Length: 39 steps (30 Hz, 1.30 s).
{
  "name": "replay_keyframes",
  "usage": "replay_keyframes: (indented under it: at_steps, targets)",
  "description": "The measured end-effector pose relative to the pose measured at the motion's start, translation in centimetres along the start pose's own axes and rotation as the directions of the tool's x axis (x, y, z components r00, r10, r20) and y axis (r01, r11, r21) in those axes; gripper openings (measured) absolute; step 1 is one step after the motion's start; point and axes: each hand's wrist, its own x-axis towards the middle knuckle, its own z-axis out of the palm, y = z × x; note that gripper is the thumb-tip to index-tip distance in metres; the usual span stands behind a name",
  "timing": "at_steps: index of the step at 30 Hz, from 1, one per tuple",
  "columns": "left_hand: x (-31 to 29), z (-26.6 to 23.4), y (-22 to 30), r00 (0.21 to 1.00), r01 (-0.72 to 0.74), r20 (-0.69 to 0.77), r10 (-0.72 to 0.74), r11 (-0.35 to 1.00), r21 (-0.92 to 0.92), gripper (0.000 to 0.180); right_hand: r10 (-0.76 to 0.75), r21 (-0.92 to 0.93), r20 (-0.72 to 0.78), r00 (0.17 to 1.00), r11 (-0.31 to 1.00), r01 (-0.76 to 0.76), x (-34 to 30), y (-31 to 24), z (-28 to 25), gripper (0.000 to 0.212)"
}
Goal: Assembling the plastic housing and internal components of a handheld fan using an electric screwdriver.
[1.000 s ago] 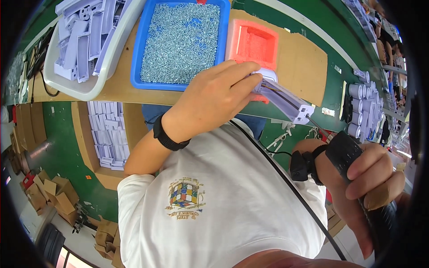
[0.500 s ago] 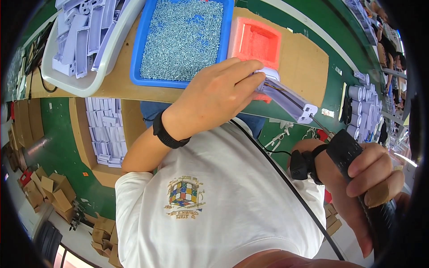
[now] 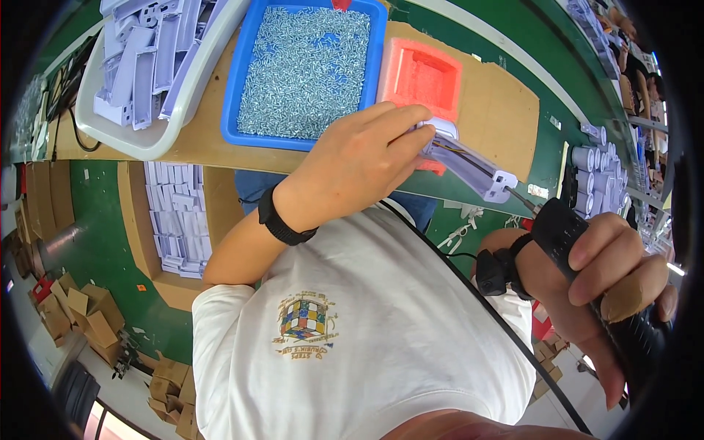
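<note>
While the left hand (image 3: 359, 158) is held over the near right corner of the blue tray (image 3: 231, 95), its back is turned upward, its fingers are bent and its forearm is extended from the tray's near side. By those fingers a lilac plastic housing (image 3: 473, 167) is grasped; the thumb is hidden from view. The housing is held slanted, off the tray's near right corner, with thin wires (image 3: 455, 150) exposed in its open channel and its free end pointed away from the tray. By the right hand (image 3: 616, 268), farther to the tray's right and nearer the wearer, a black screwdriver (image 3: 561, 231) is clasped in curled fingers, and its bit (image 3: 522, 199) is directed at the housing's end face; whether a screw is seated there cannot be told.

Inside the tray, silvery screws (image 3: 308, 81) are heaped. Just right of the tray, a red foam block (image 3: 392, 73) is placed, its near part partly covered by the hand and housing; beyond it, farther right, a cardboard sheet (image 3: 502, 117) is laid. To the tray's left, a white bin (image 3: 176, 132) is filled with lilac parts (image 3: 139, 81); below the tray's near left side, white pieces (image 3: 176, 213) are stacked in a cardboard box (image 3: 136, 220). Well to the tray's right, lilac cylinders (image 3: 584, 172) are grouped. On the tray's near side, a black cable (image 3: 484, 301) is stretched between the arms
</note>
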Motion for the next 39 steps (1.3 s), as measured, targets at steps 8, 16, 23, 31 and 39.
replay_keyframes:
  at_steps: [8,16,23,31,39]
  targets:
    - [-0.2,-0.6,0.1,0.999,0.028,-0.026,-0.027,0.999,0.043,0.033,0.008,-0.048,0.031,0.999,0.999,-0.006,0.5,-1.9,0.0,0.082]
    - [-1.9,-5.5,-2.5,0.913,0.322,0.158,-0.376,0.903,0.285,0.015,-0.044,-0.057,-0.001,0.999,0.997,0.044,-0.1,-1.8,-0.4,0.069]
    - [-1.3,-5.7,-2.5,0.905,0.323,0.186,-0.383,0.901,0.289,0.008,-0.097,-0.085,-0.010,0.995,0.992,0.095,-0.8,-2.1,-1.2,0.065]
    - [-1.0,-4.1,-2.2,0.978,0.204,-0.030,-0.207,0.975,-0.084,0.013,-0.118,-0.057,-0.090,0.989,0.992,0.113,-0.8,-1.5,-1.2,0.064]
    - [0.0,-1.2,-1.4,0.976,-0.188,-0.126,0.180,0.981,-0.052,0.021,-0.175,0.010,-0.171,0.969,0.984,0.180,-1.1,-0.8,-1.6,0.069]
